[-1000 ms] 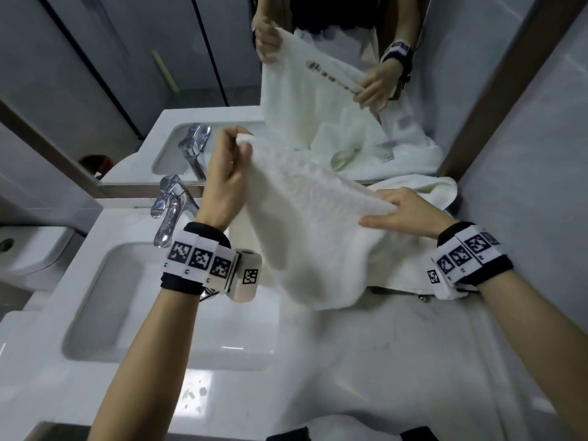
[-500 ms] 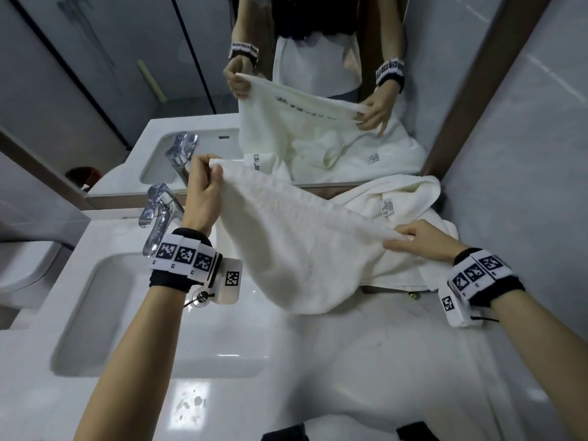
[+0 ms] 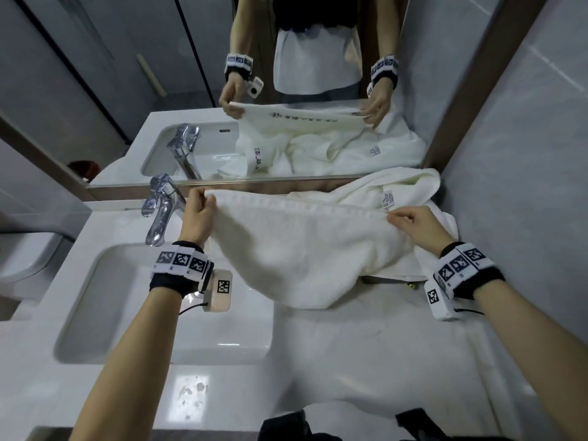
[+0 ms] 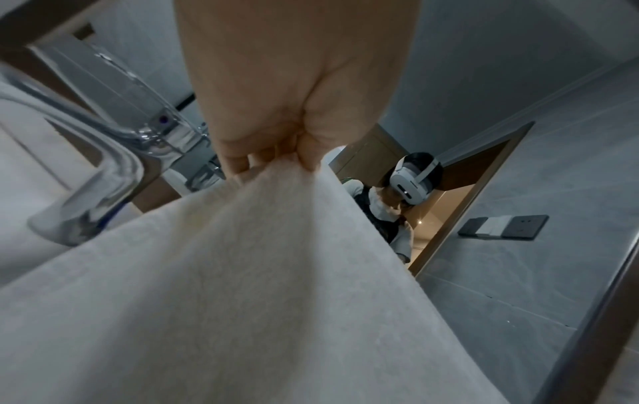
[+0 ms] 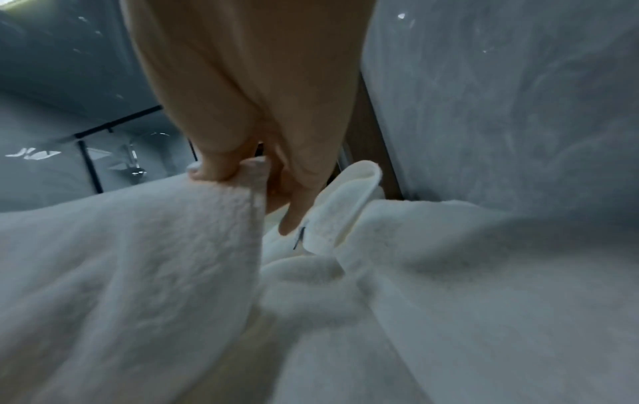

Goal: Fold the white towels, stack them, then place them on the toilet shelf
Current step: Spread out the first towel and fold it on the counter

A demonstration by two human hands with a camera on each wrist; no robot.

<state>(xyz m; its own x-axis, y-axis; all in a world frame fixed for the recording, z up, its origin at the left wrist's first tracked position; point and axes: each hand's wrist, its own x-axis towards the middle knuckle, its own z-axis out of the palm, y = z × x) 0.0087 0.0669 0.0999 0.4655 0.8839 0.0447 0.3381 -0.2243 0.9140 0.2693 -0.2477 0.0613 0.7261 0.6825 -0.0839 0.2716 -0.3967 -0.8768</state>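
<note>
A white towel (image 3: 299, 249) hangs stretched between my two hands above the vanity counter (image 3: 366, 351). My left hand (image 3: 203, 202) pinches its left top corner beside the tap; the wrist view shows thumb and fingers (image 4: 238, 164) closed on the towel (image 4: 242, 287). My right hand (image 3: 401, 219) pinches the right top corner, the towel (image 5: 121, 259) clamped under the thumb. A second white towel (image 3: 394, 189) lies crumpled against the mirror and right wall, seen in the right wrist view as a heap of folds (image 5: 449, 259). The held towel's lower edge sags onto the counter.
A chrome tap (image 3: 159, 214) stands just left of my left hand, over the white basin (image 3: 105, 300). The mirror (image 3: 286, 90) runs along the back, a grey tiled wall (image 3: 525, 186) closes the right side. A toilet (image 3: 22, 259) shows at the far left.
Both hands have drawn apart and dropped lower, pulling the towel's top edge out straight and level. The left hand came down beside the tap; the right hand slid rightward along the edge.
</note>
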